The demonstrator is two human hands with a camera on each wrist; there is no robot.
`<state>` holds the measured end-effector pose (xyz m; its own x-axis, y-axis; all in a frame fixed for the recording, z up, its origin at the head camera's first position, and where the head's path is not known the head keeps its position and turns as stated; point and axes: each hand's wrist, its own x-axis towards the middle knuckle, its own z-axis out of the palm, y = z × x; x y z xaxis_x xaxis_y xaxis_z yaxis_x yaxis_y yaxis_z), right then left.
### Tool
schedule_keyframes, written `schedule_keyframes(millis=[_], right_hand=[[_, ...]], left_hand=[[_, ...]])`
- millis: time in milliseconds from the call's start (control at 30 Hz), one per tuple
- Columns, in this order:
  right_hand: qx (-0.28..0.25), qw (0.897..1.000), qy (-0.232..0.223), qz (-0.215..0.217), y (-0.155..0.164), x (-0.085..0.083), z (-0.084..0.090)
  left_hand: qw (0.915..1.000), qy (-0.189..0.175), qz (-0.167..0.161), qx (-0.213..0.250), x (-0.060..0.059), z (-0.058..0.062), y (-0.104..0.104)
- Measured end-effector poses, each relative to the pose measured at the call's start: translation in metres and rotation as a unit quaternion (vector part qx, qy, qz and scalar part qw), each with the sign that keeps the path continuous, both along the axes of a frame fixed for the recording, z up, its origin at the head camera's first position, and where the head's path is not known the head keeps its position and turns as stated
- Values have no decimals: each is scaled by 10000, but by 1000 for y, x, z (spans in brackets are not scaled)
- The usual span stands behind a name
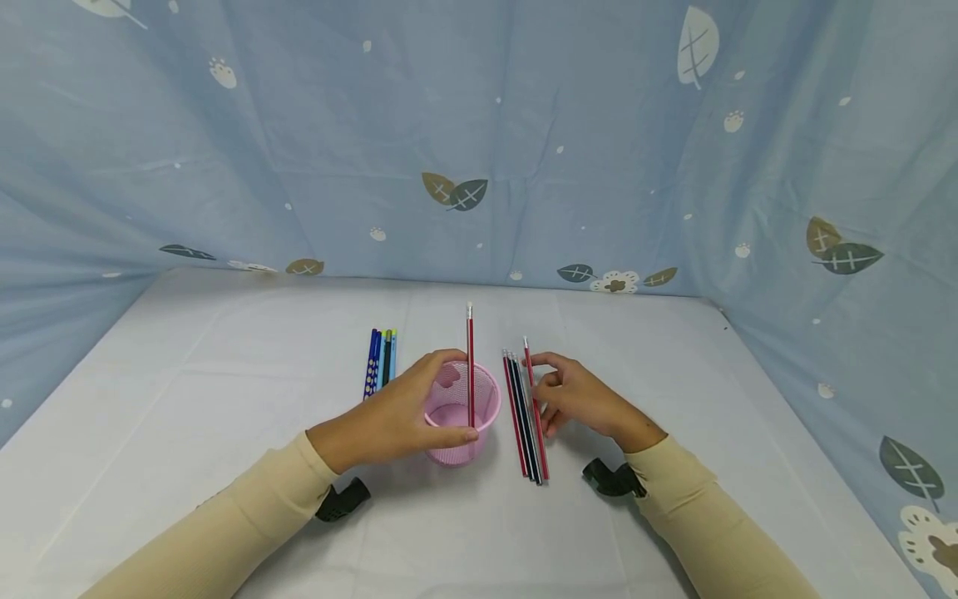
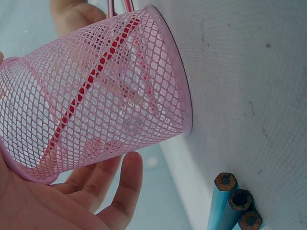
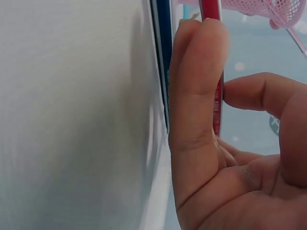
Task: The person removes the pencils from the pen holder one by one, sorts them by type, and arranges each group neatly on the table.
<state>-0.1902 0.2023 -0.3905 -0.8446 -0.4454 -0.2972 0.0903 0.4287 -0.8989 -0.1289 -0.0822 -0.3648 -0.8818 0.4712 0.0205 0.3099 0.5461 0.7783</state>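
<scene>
My left hand (image 1: 400,416) grips a pink mesh pencil cup (image 1: 488,409) around its rim, thumb on the near side and fingers behind. The cup stands upright on the table. One red pencil (image 1: 471,353) leans inside it, its eraser end sticking up above the rim. To the cup's right, my right hand (image 1: 580,401) pinches another red pencil (image 1: 542,449) between thumb and fingers; its eraser end points away from me. Just left of that pencil lie several dark and red pencils (image 1: 522,428) side by side. The right wrist view shows the pinched pencil (image 3: 211,9) close up.
Left of the cup, partly behind my left hand, lies a row of several blue, light-blue and dark pencils (image 1: 383,358); their ends (image 2: 240,199) show in the left wrist view. A white cloth covers the table (image 1: 299,333). A blue patterned curtain (image 1: 584,125) hangs behind.
</scene>
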Motion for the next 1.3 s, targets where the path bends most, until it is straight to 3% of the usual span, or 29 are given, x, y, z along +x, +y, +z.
schedule_keyframes(millis=[700, 1300], right_hand=[[606, 9976, 282, 172, 6, 0, -4], [731, 9962, 460, 126, 4, 0, -4]], left_hand=[[10000, -10, -28, 50, 0, 1, 0], [10000, -40, -34, 79, 0, 1, 0]])
